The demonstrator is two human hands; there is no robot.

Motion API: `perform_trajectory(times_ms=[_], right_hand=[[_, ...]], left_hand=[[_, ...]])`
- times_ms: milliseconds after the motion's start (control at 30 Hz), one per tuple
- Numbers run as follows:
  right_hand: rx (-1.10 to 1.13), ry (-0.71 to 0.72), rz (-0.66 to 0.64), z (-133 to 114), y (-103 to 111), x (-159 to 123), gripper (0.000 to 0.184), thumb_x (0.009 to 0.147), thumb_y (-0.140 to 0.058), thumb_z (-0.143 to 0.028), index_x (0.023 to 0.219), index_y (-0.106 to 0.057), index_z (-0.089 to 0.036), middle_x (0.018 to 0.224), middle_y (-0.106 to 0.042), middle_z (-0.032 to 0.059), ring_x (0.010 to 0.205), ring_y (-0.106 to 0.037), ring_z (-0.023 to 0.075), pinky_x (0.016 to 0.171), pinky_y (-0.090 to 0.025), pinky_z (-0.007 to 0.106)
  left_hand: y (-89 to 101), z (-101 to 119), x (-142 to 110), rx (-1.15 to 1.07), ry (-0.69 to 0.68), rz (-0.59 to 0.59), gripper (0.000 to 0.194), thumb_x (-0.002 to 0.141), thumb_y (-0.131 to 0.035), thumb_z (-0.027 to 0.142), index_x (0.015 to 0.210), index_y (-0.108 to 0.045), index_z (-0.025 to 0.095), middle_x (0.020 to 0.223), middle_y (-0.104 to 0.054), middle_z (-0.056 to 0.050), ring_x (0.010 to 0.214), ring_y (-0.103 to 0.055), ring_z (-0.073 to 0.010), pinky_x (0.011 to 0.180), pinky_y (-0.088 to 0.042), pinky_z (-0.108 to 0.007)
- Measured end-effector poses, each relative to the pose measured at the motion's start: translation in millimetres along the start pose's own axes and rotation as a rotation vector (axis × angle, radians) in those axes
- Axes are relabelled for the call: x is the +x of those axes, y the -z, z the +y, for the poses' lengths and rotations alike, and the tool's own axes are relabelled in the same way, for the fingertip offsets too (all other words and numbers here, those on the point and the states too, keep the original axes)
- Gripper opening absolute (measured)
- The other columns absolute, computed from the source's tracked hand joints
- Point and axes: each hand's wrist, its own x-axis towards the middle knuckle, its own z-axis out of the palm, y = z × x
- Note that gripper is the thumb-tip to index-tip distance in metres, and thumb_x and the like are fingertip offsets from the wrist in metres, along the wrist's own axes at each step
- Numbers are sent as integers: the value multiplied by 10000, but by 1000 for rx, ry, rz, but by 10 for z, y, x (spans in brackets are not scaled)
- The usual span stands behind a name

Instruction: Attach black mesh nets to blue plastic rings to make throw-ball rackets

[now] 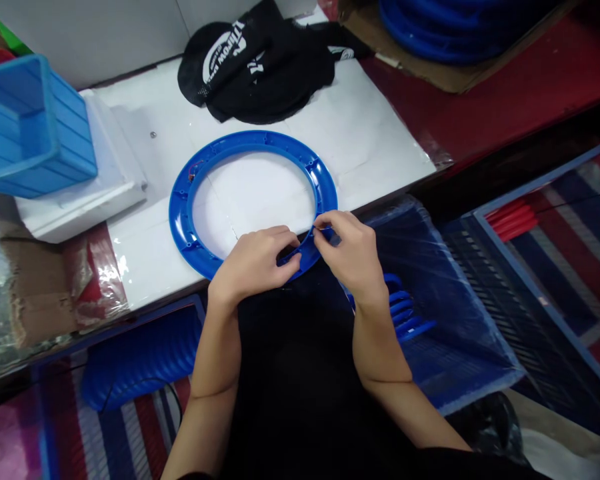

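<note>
A large blue plastic ring (190, 193) lies flat on the white table top (360, 140). Both my hands rest on its near edge. My left hand (257, 263) has its fingers curled and pressed onto the ring's rim. My right hand (350, 250) pinches something small at the ring's inner edge, beside the left fingertips; what it holds is too small to make out. A small red mark shows on the ring's far left side.
A blue plastic crate (30, 127) stands at the left on a white block. A black cap and cloth (260, 63) lie at the back. More blue rings (405, 310) sit in a clear bag at my right; others are stacked at the top right (445, 27) and lower left (140, 360).
</note>
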Motion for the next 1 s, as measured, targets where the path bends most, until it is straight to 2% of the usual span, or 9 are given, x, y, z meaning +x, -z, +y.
perform_trajectory(times_ms=[67,167,267,367,433,567,700,833,1000], right_hand=[[-12,6,-5,-14,-14,-19,157,919,-615,-93,916,-660,-244,904,-739,43,902,-698,237,828,-548,368],[-18,-4,-22,-30,-30,-34,180,910,-611,-74,893,-649,-249,899,-735,44,904,-688,246,819,-540,374],[-21,-16,-43,-56,-7,-47,199,905,-598,-61,891,-652,-252,906,-738,49,914,-682,255,818,-533,382],[6,-48,-102,-91,96,-63,192,911,-611,-70,905,-673,-252,908,-742,37,884,-679,239,809,-528,369],[47,-88,-130,-108,194,-72,162,916,-649,-96,914,-698,-249,852,-725,11,779,-651,202,759,-517,340],[98,-151,-61,-118,306,-65,91,918,-726,-161,891,-746,-246,763,-704,-18,661,-599,168,684,-494,320],[80,-99,74,-103,194,-13,93,937,-731,-165,909,-769,-245,846,-766,3,730,-664,184,747,-527,337],[45,-37,50,-67,54,23,127,945,-700,-134,912,-749,-246,891,-778,20,788,-691,206,797,-547,360],[-24,-12,49,-77,8,-15,166,949,-646,-95,908,-702,-246,896,-756,39,835,-684,224,811,-555,371]], left_hand=[[3,77,40,81,58,-6,208,1018,-569,322,1059,-733,201,1065,-770,-66,924,-719,-241,747,-492,-348],[-55,220,150,213,154,35,237,1041,-507,266,1097,-726,194,1113,-767,-91,943,-733,-267,717,-482,-355],[-125,295,233,253,198,60,198,1012,-528,231,1060,-718,205,1088,-762,-91,916,-729,-272,699,-472,-354],[-144,262,227,221,202,63,152,985,-553,229,1007,-704,224,1059,-758,-73,914,-713,-263,695,-461,-344],[-126,205,188,178,178,67,123,951,-568,212,960,-689,229,1025,-756,-57,907,-697,-246,696,-446,-334],[-79,103,117,67,107,57,85,887,-582,189,855,-652,225,907,-732,-29,815,-644,-197,682,-403,-316],[-73,64,97,16,92,51,80,860,-577,187,833,-644,220,855,-713,-20,757,-604,-173,681,-390,-307],[-78,34,81,-18,74,54,87,870,-571,199,833,-648,216,849,-707,-17,750,-597,-168,693,-403,-307],[-28,24,53,-11,56,21,102,896,-576,235,870,-672,211,885,-727,-28,780,-632,-183,709,-431,-320]])
